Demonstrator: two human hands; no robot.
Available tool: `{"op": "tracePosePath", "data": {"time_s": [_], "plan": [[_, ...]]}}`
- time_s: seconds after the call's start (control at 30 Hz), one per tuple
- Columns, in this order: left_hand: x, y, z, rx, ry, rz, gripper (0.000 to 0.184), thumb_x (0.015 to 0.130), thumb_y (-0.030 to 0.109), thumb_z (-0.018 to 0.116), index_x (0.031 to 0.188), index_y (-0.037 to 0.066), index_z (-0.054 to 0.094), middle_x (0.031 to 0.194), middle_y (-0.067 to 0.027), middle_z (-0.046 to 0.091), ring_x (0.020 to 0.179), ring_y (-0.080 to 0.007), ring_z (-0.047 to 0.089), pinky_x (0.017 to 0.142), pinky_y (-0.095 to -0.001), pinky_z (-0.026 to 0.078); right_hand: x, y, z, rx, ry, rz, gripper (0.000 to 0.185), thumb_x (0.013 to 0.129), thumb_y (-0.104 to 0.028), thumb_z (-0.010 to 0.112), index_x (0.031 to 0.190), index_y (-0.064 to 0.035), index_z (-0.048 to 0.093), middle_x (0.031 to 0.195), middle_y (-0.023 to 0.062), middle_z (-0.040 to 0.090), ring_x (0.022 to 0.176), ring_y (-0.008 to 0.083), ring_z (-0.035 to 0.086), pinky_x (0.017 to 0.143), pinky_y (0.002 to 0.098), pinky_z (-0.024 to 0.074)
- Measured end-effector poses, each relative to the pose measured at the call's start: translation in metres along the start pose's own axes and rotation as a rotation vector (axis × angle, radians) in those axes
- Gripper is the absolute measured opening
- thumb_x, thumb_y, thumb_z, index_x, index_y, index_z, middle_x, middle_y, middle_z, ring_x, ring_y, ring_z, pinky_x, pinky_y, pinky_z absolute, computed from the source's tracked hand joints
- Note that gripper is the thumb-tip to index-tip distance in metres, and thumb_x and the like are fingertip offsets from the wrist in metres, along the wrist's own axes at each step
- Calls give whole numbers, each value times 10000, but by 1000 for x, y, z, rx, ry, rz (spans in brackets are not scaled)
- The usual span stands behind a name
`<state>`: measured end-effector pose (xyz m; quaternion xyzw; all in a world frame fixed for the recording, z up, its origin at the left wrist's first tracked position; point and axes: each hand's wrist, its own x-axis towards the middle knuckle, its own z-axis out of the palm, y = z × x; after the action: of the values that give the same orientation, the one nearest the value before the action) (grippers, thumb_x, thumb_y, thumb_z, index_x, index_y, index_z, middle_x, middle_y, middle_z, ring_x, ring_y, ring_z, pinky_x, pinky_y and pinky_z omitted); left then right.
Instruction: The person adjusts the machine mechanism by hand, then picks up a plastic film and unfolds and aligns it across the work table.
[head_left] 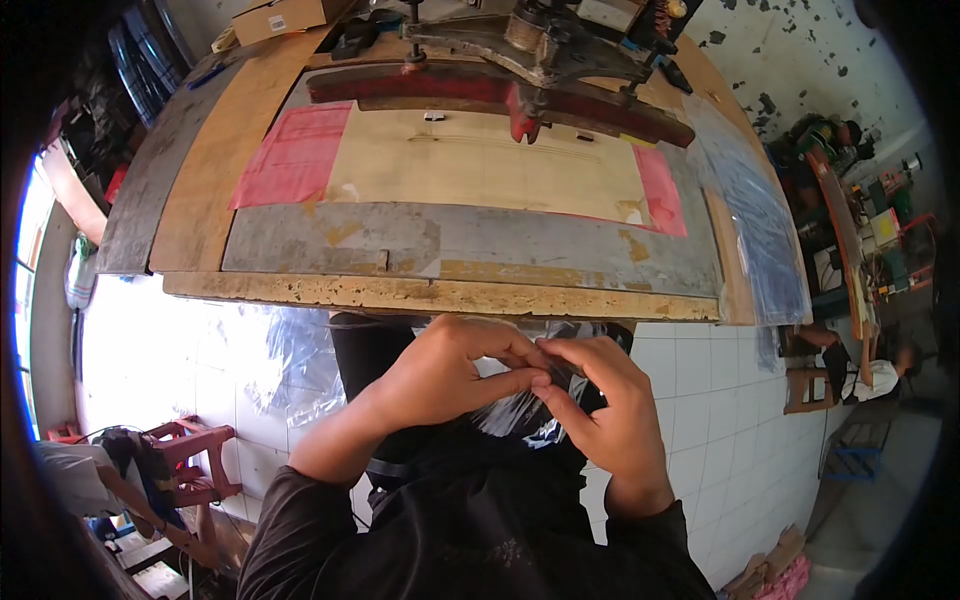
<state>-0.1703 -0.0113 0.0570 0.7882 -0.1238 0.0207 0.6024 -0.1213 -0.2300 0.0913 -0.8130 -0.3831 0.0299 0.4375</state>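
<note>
My left hand (448, 372) and my right hand (612, 408) meet at the fingertips above my lap, just below the table's front edge. Thumbs and fingers of both pinch a piece of clear plastic film (512, 414), whose crinkled, shiny part hangs under them. The exact spot gripped lies partly behind the fingers. Beyond my hands, a pale yellow sheet (480, 165) lies on the grey table plate (480, 230), with pink strips (290, 155) at its two ends.
A heavy red metal bar (430, 90) on a machine frame spans the back of the plate. Clear plastic sheets (755, 225) drape over the table's right side; more plastic (290, 365) lies at lower left. A person (880, 375) sits at right, another (120, 490) at lower left.
</note>
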Motion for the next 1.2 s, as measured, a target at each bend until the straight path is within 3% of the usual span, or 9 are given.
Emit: {"op": "tracePosePath", "data": {"time_s": [0.23, 0.33, 0.5, 0.63, 0.73, 0.9, 1.03, 1.1, 1.2], "plan": [[-1, -2, 5, 1, 16, 68, 236, 954, 80, 757, 1188, 51, 740, 946, -110, 790, 838, -233, 775, 777, -354, 592, 5, 5, -3, 90, 22, 62, 369, 875, -89, 847, 1212, -19, 713, 1097, 139, 740, 975, 318, 718, 861, 407, 568], [1, -1, 5, 32, 18, 122, 258, 972, 52, 721, 1230, 39, 719, 943, -120, 786, 829, -233, 777, 777, -357, 595, 10, 19, 0, 21, 87, -100, 363, 875, -111, 857, 1199, -21, 720, 1094, 138, 739, 989, 312, 721, 853, 394, 572], [2, 3, -1, -125, -43, 16, 261, 978, 43, 709, 1238, 21, 717, 904, -132, 771, 807, -232, 776, 773, -355, 594, 12, 15, -2, 97, 36, -33, 345, 856, -56, 862, 1175, -21, 735, 1071, 143, 741, 1011, 285, 742, 853, 364, 579], [-1, 2, -2, -49, -1, 108, 242, 975, 71, 734, 1212, 23, 727, 861, -117, 765, 762, -220, 760, 727, -339, 587, 12, 16, 1, 139, 46, 7, 300, 861, -8, 842, 1144, -5, 744, 1042, 136, 750, 964, 262, 755, 829, 345, 586], [-4, 6, -3, 52, 13, 15, 295, 945, 26, 769, 1229, 8, 692, 848, -77, 770, 730, -133, 733, 666, -280, 559, 14, 17, 3, 113, 100, -31, 236, 883, 14, 817, 1110, 13, 749, 1023, 125, 756, 921, 230, 760, 790, 321, 590], [-16, 5, 13, 129, 290, -12, 559, 857, 30, 865, 1337, 30, 578, 817, -56, 772, 693, -126, 716, 650, -264, 547, 16, 13, -8, 71, 190, 3, 173, 906, 50, 779, 1076, 31, 755, 962, 120, 754, 879, 187, 752, 731, 291, 579], [-26, 11, -2, 100, 301, -148, 628, 812, 16, 890, 1363, 38, 590, 815, -47, 771, 704, -118, 716, 676, -267, 565, 11, 8, -25, -63, 306, -68, 123, 898, 47, 775, 1019, 32, 757, 915, 124, 748, 814, 204, 721, 720, 299, 553], [-31, -1, -9, 239, 333, -141, 701, 825, 113, 897, 1449, 109, 579, 816, -24, 755, 665, -162, 712, 664, -294, 573, 8, -2, -34, -64, 433, -1, 114, 888, 54, 765, 998, 26, 753, 889, 126, 733, 778, 219, 695, 717, 308, 527], [-33, -15, -22, 349, 420, -133, 614, 809, 140, 906, 1371, 113, 660, 771, -31, 736, 657, -167, 702, 665, -296, 571, 3, -12, -50, -132, 446, -32, 97, 887, 23, 766, 981, 34, 743, 872, 122, 717, 781, 229, 684, 722, 312, 521]]}}
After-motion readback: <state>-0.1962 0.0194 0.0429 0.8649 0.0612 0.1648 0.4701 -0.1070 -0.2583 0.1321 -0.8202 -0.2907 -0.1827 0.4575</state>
